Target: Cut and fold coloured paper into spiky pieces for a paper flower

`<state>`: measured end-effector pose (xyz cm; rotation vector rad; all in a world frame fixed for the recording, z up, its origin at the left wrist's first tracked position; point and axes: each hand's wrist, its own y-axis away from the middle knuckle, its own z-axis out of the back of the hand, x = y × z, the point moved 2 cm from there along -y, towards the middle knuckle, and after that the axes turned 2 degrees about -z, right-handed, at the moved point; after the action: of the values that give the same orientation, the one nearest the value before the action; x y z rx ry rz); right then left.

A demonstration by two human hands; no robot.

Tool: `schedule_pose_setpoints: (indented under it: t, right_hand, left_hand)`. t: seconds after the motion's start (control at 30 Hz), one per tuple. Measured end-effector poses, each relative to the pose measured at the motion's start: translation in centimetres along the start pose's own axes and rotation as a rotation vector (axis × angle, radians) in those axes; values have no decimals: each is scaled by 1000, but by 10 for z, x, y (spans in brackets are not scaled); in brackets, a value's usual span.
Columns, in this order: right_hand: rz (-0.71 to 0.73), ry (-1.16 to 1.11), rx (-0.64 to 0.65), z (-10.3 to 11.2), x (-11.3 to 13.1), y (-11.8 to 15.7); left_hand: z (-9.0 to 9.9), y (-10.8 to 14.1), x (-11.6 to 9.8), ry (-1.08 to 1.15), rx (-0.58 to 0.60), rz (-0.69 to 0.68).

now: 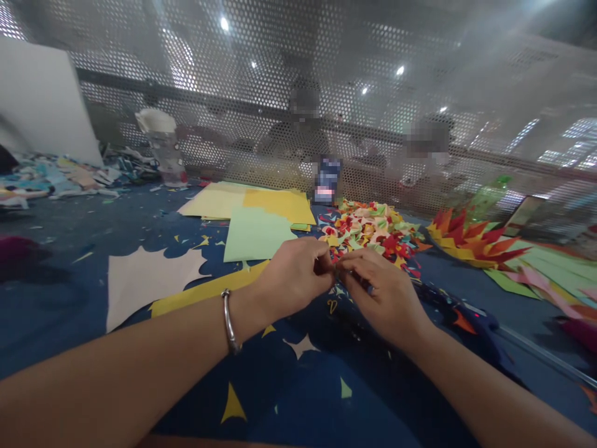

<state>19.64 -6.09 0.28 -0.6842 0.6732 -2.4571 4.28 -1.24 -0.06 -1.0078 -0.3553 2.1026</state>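
And there they were, the left hand and the right hand, almost meeting at the tips! Fingers drawn in narrow on both; whatever they pinched, if anything, was too small to tell. So close together, presumably, to let each steady the other. Just beyond sat the heap of cut paper pieces, likely placed there for an easy pick. And beside the right forearm, what looked like a glue gun, probably set for a quick grab!

Now the count: two hands, one bracelet, one glue gun. Nearer the body, one pale star-shaped scrap and one large yellow scrap. Out left, one scalloped pale sheet; farther off, one light green sheet, one upright phone; far right, one flame-coloured paper flower. The heap? Far too many to count!
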Motion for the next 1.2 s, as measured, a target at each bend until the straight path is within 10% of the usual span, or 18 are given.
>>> schedule_pose_setpoints:
  t: [0.47, 1.2]
  right_hand:
    - [-102, -58, -24, 10, -1, 0]
    - [-114, -7, 347, 9, -2, 6]
  left_hand:
    - [1, -3, 14, 247, 88, 168]
    - [6, -7, 13, 353, 59, 195]
